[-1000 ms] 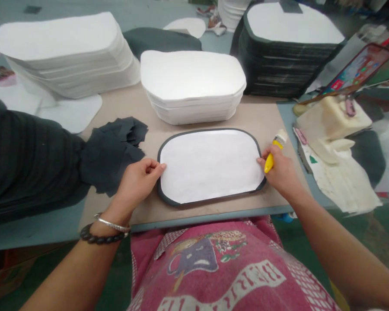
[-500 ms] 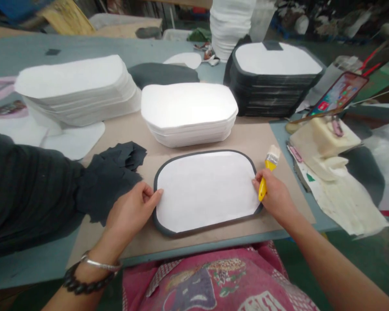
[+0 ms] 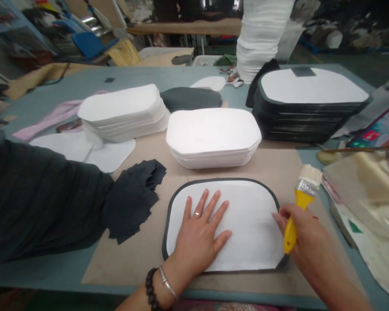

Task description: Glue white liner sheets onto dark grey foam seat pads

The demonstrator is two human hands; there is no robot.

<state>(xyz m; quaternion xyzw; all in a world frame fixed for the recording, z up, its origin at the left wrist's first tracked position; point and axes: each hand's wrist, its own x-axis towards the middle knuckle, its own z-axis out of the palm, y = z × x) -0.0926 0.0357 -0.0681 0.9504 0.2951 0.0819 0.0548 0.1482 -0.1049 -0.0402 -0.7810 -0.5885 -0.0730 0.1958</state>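
A white rounded panel point(image 3: 246, 229) with a dark border lies on the brown paper point(image 3: 132, 268). My left hand point(image 3: 199, 237) rests flat on its left half, fingers spread, a ring on one finger. At the panel's right edge, my right hand point(image 3: 306, 237) is closed around a yellow-handled brush point(image 3: 303, 198), bristles pointing up and away; the thumb and a fingertip are at the dark border. Just behind the panel stands a stack of white pieces point(image 3: 214, 131). Dark fabric pieces point(image 3: 131, 198) lie fanned out to the left.
A white stack point(image 3: 121, 106) stands back left, a dark-edged stack point(image 3: 311, 108) back right. Dark piled fabric point(image 3: 45, 198) fills the left side. A phone point(image 3: 379, 127) and a pale block point(image 3: 366, 172) are at the right. A tall white stack point(image 3: 262, 39) rises behind.
My left hand has moved from the panel's left edge onto its surface and spread flat. My right hand stays by the right edge with the brush. The camera view has shifted, showing more background.
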